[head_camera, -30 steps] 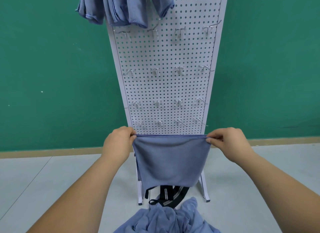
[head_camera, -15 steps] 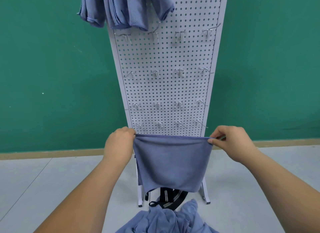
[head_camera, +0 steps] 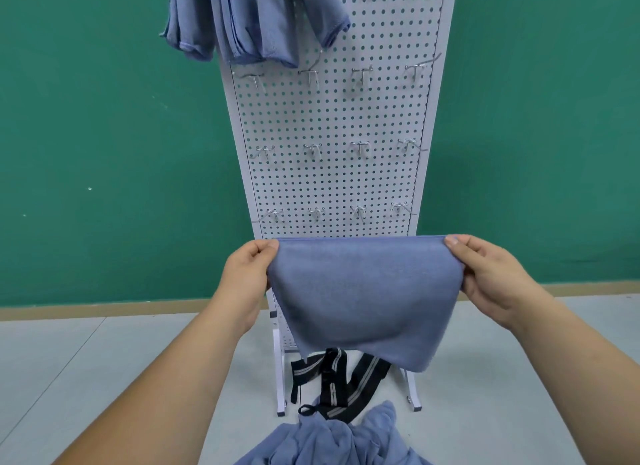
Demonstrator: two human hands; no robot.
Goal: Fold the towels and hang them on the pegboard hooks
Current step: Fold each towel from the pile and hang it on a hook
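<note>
Left hand (head_camera: 247, 277) pinched the towel (head_camera: 363, 298) at its top left corner, thumb on the near face and fingers curled behind. Right hand (head_camera: 491, 274) held the top right corner the same way. The towel hung between them with its top edge taut and level, in front of the lower pegboard (head_camera: 332, 125).

My read: it looked already doubled, with one more fold to go. To do that well I'd bring the two corners together with the top edge level, check the side edges match, then drape the fold over a free hook (head_camera: 313, 151). The three middle rows looked bare.

Couldn't see:
- the fingers and any back layer behind the cloth, so I couldn't confirm the layer count
- whatever part of the board sat behind the towel
- which hooks carried the hung towels (head_camera: 252, 21), cut off at the top of frame
- the whole pile (head_camera: 332, 440) on the floor, cropped and uncountable
- what the black straps (head_camera: 336, 385) belonged to
</note>
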